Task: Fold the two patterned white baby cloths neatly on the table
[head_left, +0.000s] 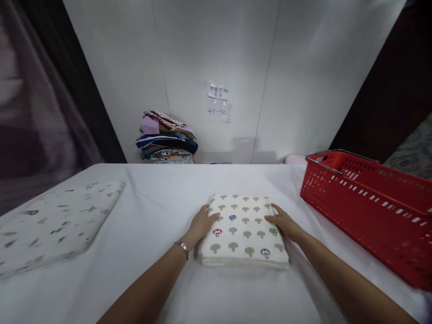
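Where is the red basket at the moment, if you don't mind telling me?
In the head view, the red basket sits on the right side of the white-covered table, just beyond the right forearm.

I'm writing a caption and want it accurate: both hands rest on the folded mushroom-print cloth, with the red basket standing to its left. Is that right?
Not quite: the head view shows the red basket to the right of the folded mushroom-print cloth. Both hands, left and right, do rest on the cloth.
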`<state>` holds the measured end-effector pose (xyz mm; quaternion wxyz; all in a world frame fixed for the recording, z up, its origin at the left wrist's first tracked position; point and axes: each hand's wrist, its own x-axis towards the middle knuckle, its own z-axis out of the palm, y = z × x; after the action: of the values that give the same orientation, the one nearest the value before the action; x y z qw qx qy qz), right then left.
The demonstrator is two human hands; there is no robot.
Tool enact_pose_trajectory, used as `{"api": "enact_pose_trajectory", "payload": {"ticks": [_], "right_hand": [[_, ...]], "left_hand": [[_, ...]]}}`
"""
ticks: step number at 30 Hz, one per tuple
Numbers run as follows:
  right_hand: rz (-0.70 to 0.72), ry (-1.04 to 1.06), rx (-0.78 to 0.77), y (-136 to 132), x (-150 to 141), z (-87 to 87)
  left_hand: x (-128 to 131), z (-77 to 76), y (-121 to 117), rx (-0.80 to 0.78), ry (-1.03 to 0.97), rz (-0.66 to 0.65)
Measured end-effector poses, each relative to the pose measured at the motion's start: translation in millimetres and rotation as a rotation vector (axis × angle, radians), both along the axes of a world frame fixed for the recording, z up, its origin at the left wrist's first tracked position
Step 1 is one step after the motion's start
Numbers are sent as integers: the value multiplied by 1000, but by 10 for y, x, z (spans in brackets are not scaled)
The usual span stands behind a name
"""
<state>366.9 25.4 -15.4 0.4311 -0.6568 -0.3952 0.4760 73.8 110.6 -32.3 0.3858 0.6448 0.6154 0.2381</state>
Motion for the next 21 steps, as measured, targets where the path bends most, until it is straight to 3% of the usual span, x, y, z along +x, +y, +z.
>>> {"api": "enact_pose_trajectory", "payload": {"ticks": [2,4,7,10,13,16,21], "right_hand": [[68,-205,-69,65,43,-20],[110,-574,-84,137,96,3],[199,-973,117,269,106,92],[389,-1000,269,457,-10,171],[534,-931,204,719,-171,186],[590,-889,102,1005,-269,155],[625,-864,-49,1246,-218,127]], "left_hand": [[-23,-20,-23,-14,15,-1],[-34,-16,-44,-16,31,-4],[-60,34,-102,-12,33,4],[-114,71,-214,8,15,-1],[-157,50,-349,16,-7,-58],[-155,22,-411,4,-25,-77],[-173,157,-128,69,-1,-125]]}}
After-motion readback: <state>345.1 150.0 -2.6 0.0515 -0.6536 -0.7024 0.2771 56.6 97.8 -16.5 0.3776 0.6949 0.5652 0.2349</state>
